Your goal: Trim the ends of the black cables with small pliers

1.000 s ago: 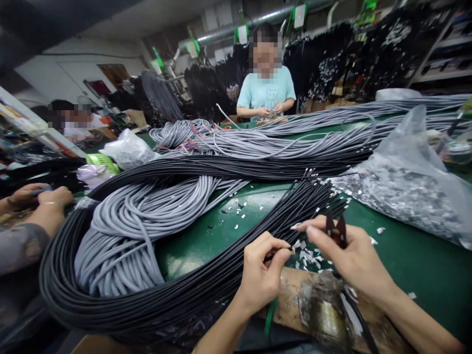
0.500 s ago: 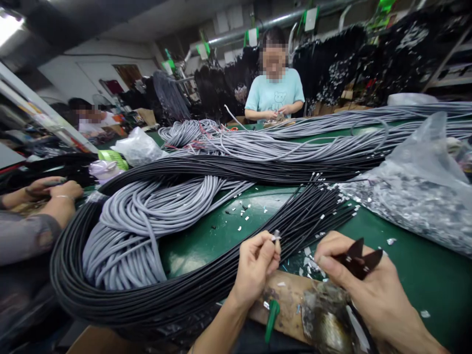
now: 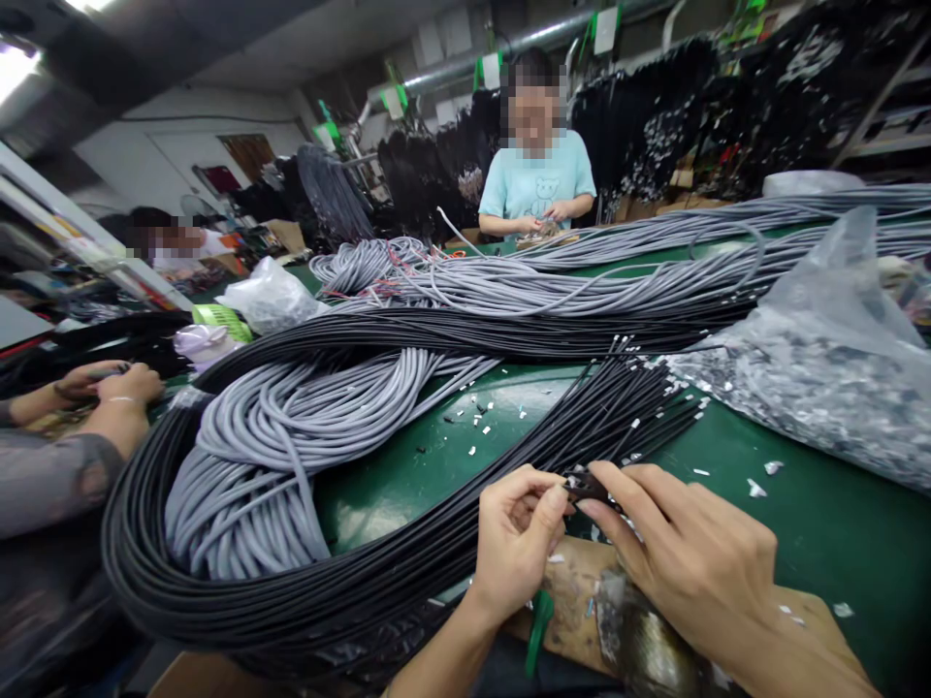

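My left hand (image 3: 518, 531) pinches something small, largely hidden between thumb and fingers, just in front of the fanned black cable ends (image 3: 611, 417). My right hand (image 3: 676, 528) is closed on a dark pointed tool (image 3: 588, 488), whose tip meets the left fingertips. Below both hands lies a worn wooden board (image 3: 574, 582) with a green-handled item (image 3: 538, 625) and a rounded metallic object (image 3: 651, 640), partly covered by my right wrist. White scraps are scattered on the green table (image 3: 542, 388).
Coiled grey cables (image 3: 269, 436) and a thick black cable loop (image 3: 291, 606) fill the left. A clear plastic bag (image 3: 821, 378) of small pieces lies right. A person in a light blue shirt (image 3: 539, 179) sits opposite; another person's hands (image 3: 120, 388) are at far left.
My right hand has moved left and the dark tool now meets my left fingertips. Its blades stood apart before. My left hand has shifted slightly right.
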{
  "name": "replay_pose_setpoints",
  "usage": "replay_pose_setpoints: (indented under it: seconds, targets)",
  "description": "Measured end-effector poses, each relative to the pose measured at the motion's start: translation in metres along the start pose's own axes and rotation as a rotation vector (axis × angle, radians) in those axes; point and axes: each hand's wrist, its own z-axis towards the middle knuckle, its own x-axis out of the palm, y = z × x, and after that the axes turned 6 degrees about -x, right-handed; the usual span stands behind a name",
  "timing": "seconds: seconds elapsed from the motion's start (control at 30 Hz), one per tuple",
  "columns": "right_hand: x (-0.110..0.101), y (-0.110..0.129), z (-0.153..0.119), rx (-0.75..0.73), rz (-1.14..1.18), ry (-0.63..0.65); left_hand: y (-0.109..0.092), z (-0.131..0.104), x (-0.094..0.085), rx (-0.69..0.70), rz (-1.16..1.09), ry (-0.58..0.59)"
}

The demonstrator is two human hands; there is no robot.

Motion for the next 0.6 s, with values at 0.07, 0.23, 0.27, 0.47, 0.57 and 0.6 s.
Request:
replay_pose_setpoints:
  seconds: [0.07, 0.23, 0.27, 0.47, 0.57, 0.6]
  targets:
    - [-0.0011, -0.0014, -0.0005, -0.061, -0.022, -0.017, 0.0002, -0.0005, 0.0003, 0.005, 0.011, -0.006]
    - [-0.0013, -0.0043, -0.0060, -0.152, -0.092, 0.000, 0.0029, -0.0024, -0.0017, 0.046, 0.108, -0.061]
    - [-0.0009, -0.0039, -0.0071, -0.163, -0.086, 0.006, 0.0036, -0.0026, -0.0022, 0.052, 0.119, -0.073]
    - [0.0008, 0.0002, -0.0040, 0.050, 0.372, -0.004, 0.0038, -0.0004, -0.0035, 0.004, 0.064, -0.041]
    - [0.0031, -0.0025, -0.0008, 0.253, 0.546, -0.002, 0.0023, 0.0017, -0.0035, -0.058, -0.010, 0.039]
    - [0.0042, -0.0036, -0.0007, 0.278, 0.580, 0.002, 0.0020, 0.0021, -0.0034, -0.077, -0.026, 0.071]
